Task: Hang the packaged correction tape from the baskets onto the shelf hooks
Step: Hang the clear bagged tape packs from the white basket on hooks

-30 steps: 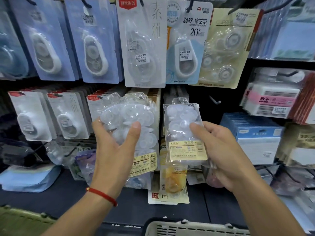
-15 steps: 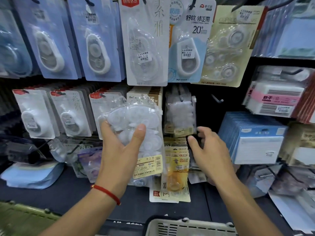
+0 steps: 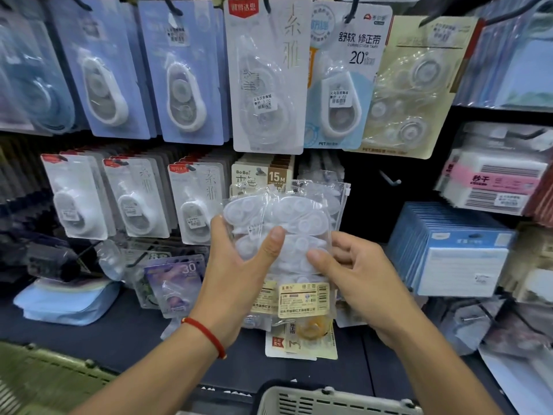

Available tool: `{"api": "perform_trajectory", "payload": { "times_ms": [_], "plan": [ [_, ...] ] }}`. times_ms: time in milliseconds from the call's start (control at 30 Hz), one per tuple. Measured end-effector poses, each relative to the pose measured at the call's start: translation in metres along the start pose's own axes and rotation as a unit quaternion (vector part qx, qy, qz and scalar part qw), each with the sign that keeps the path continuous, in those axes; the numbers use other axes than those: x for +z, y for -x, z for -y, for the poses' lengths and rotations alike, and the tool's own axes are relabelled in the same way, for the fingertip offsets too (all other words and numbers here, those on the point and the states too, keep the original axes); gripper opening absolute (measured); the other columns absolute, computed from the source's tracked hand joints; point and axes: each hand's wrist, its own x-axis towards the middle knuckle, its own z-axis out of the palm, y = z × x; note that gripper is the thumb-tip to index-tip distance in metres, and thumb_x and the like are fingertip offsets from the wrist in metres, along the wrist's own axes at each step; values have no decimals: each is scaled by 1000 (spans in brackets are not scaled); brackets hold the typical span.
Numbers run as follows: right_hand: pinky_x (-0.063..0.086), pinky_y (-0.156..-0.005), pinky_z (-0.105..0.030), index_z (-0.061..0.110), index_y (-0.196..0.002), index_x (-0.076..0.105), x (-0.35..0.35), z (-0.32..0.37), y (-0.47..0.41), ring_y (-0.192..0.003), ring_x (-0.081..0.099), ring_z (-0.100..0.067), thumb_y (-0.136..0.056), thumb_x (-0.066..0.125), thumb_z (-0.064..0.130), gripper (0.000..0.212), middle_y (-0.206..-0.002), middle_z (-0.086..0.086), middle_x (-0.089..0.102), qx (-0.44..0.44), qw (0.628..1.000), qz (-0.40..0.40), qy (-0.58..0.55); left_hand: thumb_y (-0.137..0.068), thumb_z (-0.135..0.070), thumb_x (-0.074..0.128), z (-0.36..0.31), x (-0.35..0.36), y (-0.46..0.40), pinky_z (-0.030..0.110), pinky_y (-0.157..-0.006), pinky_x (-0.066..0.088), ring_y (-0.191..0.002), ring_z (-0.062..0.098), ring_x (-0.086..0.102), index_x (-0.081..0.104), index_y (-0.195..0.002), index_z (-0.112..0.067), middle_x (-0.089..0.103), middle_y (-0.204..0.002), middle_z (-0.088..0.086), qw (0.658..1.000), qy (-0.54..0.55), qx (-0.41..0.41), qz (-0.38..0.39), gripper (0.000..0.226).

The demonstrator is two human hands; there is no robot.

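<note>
Returning from the hook at 12 o'clock, right hand [image 3: 359,274] pinches the pack stack [image 3: 281,235] gripped by left hand [image 3: 239,265]; slippery bags could spill.

Head view, moderately bright, even indoor light falling from above and in front; colour cast cool and bluish. Soft glare streaks the clear blisters of the upper row of hanging cards [image 3: 266,73] and the plastic bags of correction tape [image 3: 287,223] held at centre. Deep shadow fills the gap behind the bare hook [image 3: 389,179] and the shelf ledge [image 3: 125,333] below. Sharpness is best near the centre, where the printed yellow labels [image 3: 302,298] remain partly legible. Blur increases toward the edges: the far-left packs, the blue boxes [image 3: 452,250] at right and the basket rim [image 3: 335,396] at the bottom are smeared. Wide-angle distortion bows the outer rows and stretches both forearms.
</note>
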Motion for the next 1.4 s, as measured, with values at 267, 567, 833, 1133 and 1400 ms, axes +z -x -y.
{"api": "perform_trajectory", "payload": {
  "times_ms": [267,567,833,1133,1400],
  "plan": [
    [59,-66,-57,32,-96,66,-1,11,1,-75,71,-38,-87,64,42,14,-82,-8,76,-42,981,-186,24,-78,-58,78,-2,-13,-9,53,-116,44,-142,19,51,37,-148,-37,53,-152,-7,996,-42,25,-69,84],
    [59,-49,-32,22,-100,80,-16,27,6,-77,80,-24,-106,55,17,27,-94,-11,81,39,982,-98,-157,-84,-57,73,-9,-22,-9,49,-114,47,-133,15,56,42,-134,-28,56,-141,-8,986,-80,71,-128,65],
    [64,-63,-33,18,-116,77,-16,25,3,-86,81,-24,-105,62,23,19,-100,-9,82,20,984,-129,-123,-94,-42,76,-9,-22,-9,24,-99,46,-114,-13,58,45,-130,-27,60,-124,-24,982,-87,98,-139,50],
    [64,-82,-50,29,-95,75,-6,3,-4,-85,78,-15,-75,71,57,34,-88,6,80,3,974,-223,47,-94,-41,76,-8,-20,-8,26,-98,48,-115,-6,60,44,-126,-29,62,-127,-18,977,-105,112,-148,46],
    [59,-64,-54,21,-87,72,-17,12,0,-71,72,-42,-76,64,40,24,-72,-8,77,6,967,-254,25,-95,-38,76,-8,-21,-10,21,-98,46,-112,-13,58,44,-127,-27,60,-122,-23,977,-105,120,-145,47]
  ]
}}
